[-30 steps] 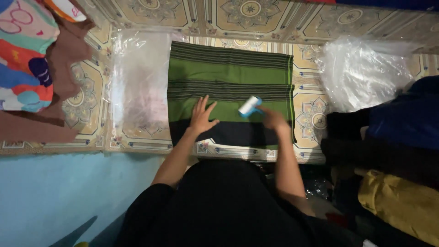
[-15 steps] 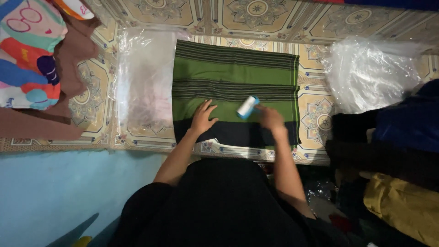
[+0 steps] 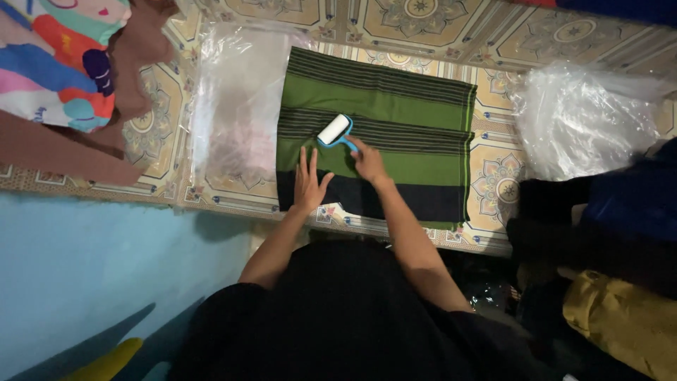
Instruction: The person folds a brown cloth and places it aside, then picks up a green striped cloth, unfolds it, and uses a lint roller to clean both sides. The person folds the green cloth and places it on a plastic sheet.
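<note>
Cloth, green with dark stripes and a black band, lies folded flat on the patterned tiled floor, its near edge close to the person's body. The right hand has its fingers closed around the blue handle of a lint roller, whose white drum rests on the cloth towards its left edge. The left hand lies palm down on the cloth just beside it, fingers spread and holding nothing. A clear plastic bag lies flat against the cloth's left edge; crumpled plastic sits beyond the right edge. Colourful fabric fills the far left corner.
</note>
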